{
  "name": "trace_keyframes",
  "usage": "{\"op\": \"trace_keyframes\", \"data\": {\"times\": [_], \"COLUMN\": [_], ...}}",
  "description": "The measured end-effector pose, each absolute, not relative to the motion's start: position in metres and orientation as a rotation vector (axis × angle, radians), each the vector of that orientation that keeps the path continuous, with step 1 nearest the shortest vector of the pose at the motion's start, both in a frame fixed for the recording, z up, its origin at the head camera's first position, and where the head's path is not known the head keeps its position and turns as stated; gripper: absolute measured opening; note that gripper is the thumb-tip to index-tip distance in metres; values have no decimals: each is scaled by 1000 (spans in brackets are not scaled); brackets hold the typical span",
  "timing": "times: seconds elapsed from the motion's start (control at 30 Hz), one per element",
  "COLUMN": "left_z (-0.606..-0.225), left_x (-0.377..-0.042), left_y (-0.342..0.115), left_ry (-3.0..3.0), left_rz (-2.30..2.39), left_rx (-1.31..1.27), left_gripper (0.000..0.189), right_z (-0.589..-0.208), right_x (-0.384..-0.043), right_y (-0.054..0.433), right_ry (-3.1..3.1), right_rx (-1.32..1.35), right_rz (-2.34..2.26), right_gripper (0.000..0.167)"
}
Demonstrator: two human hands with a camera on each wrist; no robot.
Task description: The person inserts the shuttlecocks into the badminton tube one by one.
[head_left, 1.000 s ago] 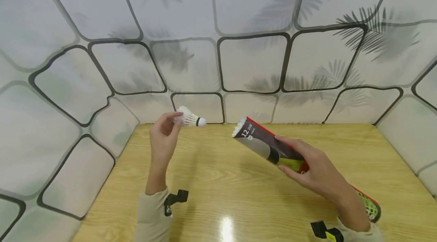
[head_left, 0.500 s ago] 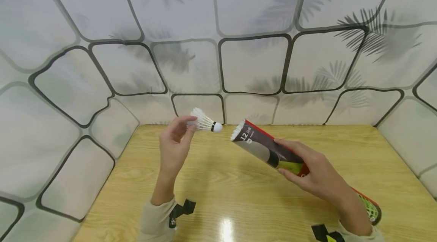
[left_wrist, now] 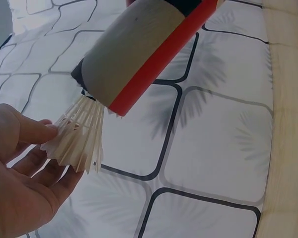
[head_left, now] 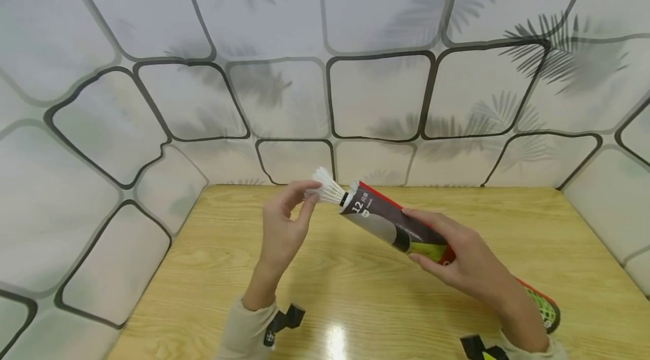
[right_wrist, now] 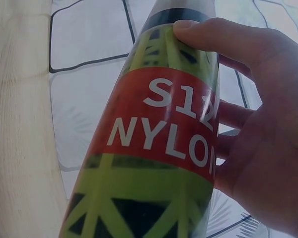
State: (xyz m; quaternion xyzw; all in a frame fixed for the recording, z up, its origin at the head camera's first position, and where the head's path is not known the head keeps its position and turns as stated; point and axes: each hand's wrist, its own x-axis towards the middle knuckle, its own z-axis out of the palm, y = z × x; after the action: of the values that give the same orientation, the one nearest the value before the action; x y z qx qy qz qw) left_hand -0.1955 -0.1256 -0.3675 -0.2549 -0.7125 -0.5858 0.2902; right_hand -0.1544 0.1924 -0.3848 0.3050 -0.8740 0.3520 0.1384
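My left hand pinches a white shuttlecock by its feathered skirt, between thumb and fingers. The shuttlecock's cork end is hidden inside the mouth of a shuttlecock tube, and the skirt sticks out. In the left wrist view the feathers fan out below the tube's rim. My right hand grips the tube around its lower half, tilted with its mouth up and to the left. The right wrist view shows the thumb across the tube's printed side, on a green and red label.
A wooden table lies beneath both hands. Behind it and at both sides stands a pale cloth wall with dark outlines and leaf shadows. The tube's green lower end shows past the right wrist.
My left hand has moved right with the shuttlecock, and its cork end has gone into the tube's mouth. The right hand and tube have shifted slightly left.
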Motion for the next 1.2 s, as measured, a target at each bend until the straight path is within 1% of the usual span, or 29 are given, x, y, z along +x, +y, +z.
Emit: {"op": "trace_keyframes", "data": {"times": [0.7, 1.2], "left_z": [-378, -385], "left_x": [-193, -193], "left_y": [-113, -98], "left_ry": [-1944, -1898], "left_rz": [-1598, -1642], "left_rx": [-757, -716], "left_gripper": [18, 15], "right_z": [-385, -387], "right_x": [-156, -153], "right_y": [185, 188], "right_ry": [-2518, -2521], "right_rx": [901, 871], "right_rz": [1088, 1032], "right_gripper": [74, 75]}}
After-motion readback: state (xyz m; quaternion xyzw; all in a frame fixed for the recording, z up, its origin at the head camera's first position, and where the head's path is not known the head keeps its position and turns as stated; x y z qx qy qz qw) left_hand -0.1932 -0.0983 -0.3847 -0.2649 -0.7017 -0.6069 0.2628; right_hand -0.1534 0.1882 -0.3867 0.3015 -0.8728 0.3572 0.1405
